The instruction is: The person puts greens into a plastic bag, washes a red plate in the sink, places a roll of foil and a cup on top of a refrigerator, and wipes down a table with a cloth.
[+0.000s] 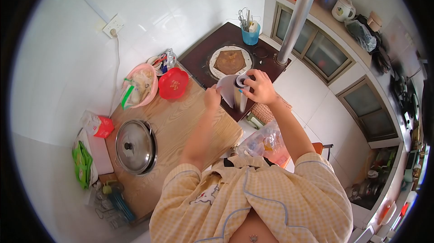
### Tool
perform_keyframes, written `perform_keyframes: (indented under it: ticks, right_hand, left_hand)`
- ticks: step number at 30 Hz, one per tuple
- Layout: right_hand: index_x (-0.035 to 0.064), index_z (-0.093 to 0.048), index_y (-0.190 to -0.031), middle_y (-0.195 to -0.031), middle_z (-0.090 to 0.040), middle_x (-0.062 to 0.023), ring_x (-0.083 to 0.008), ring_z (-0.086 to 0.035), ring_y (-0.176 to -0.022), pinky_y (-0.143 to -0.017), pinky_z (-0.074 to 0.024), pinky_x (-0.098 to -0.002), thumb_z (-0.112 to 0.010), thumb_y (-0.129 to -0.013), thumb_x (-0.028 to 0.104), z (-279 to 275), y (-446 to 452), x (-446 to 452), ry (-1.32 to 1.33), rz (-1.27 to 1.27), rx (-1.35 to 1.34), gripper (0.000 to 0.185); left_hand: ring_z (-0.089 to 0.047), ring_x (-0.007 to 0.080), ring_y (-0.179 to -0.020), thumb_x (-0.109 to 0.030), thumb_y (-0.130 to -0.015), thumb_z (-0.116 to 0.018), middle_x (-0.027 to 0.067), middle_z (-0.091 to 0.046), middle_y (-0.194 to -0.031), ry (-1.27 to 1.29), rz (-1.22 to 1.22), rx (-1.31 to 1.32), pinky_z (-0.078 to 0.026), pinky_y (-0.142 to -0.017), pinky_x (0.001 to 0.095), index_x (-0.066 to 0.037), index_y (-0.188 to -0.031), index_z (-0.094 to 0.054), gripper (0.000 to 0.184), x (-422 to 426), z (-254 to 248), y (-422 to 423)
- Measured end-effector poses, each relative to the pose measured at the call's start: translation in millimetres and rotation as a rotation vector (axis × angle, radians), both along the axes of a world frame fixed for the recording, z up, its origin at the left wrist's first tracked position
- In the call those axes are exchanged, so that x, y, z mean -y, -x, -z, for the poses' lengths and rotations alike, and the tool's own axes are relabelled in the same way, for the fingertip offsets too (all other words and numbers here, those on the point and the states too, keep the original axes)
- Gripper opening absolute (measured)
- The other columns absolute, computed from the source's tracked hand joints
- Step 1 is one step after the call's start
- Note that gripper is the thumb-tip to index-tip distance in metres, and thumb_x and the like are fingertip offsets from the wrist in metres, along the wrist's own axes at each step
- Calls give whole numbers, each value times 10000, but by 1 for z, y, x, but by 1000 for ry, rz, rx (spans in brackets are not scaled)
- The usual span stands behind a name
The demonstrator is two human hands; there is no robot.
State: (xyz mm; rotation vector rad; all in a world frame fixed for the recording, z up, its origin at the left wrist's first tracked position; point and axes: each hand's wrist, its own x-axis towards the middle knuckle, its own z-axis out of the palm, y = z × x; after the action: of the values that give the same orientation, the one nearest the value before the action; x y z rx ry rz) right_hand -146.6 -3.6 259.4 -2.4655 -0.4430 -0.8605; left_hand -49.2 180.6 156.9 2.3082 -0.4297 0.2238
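A roll of thin whitish sheet (pixel 240 100) is held upright over the near edge of the dark stove top (pixel 199 59). My right hand (pixel 261 88) grips the top end of the roll, with the fingers around its round opening. My left hand (pixel 212 98) pinches the loose edge of the sheet (pixel 225 90), which is partly pulled away from the roll. Behind the roll, a round white-rimmed plate with a brown centre (pixel 229 61) lies on the stove top.
On the wooden table (pixel 181 130) are a lidded pan (pixel 134 146), a red dish (pixel 173 83) and a pink basin (pixel 155 90) with bags. A blue cup of utensils (pixel 250 36) and a metal pipe (pixel 299 17) rise from the stove. Below hangs a plastic bag (pixel 271 141).
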Motion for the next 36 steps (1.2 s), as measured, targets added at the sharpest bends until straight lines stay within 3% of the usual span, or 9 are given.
perform_keyframes:
  ticks: [2,9,13,22,25,36]
  right_hand:
    - [74,-565,-760,-922,-482,-93,-268,-489,-838,-728,-394,-360,-652,-617,211,3,1,2,14,20,15,216]
    - [98,-561,-747,-886,-500,-83,-250,-498,-817,-708,-383,-353,-638,-636,258,13,4,5,46,83,35,209]
    - [96,-554,-755,-851,-505,-77,-246,-497,-809,-716,-380,-356,-630,-646,270,15,4,5,67,86,31,219]
    - [91,-539,-764,-821,-506,-69,-240,-497,-793,-731,-377,-361,-623,-651,282,18,8,5,86,111,35,237]
    - [91,-540,-767,-820,-509,-68,-241,-501,-790,-728,-381,-363,-625,-648,284,20,10,8,83,114,50,243]
    - [89,-528,-770,-803,-523,-61,-248,-508,-769,-722,-384,-362,-634,-642,295,22,22,27,84,179,23,265]
  left_hand:
    - [-548,364,-629,-265,-776,-537,185,-565,-661,-192,-84,-28,-419,-545,442,-69,-783,-609,208,-10,-3,-6]
    - [-549,393,-622,-334,-740,-583,235,-552,-640,-192,-195,117,-425,-559,451,44,-669,-589,384,-52,12,-33]
    - [-556,385,-650,-320,-737,-584,223,-563,-667,-312,-232,78,-428,-580,450,23,-711,-604,345,-64,9,-34]
    - [-553,375,-684,-317,-737,-580,220,-567,-685,-155,-358,5,-426,-597,451,18,-723,-596,336,-106,4,-27]
    - [-550,382,-678,-322,-737,-583,222,-567,-692,-274,-381,-59,-424,-595,454,25,-705,-593,348,-115,4,-25]
    - [-554,380,-696,-342,-736,-577,225,-575,-728,-258,-461,-113,-423,-598,457,24,-719,-602,367,-134,7,-15]
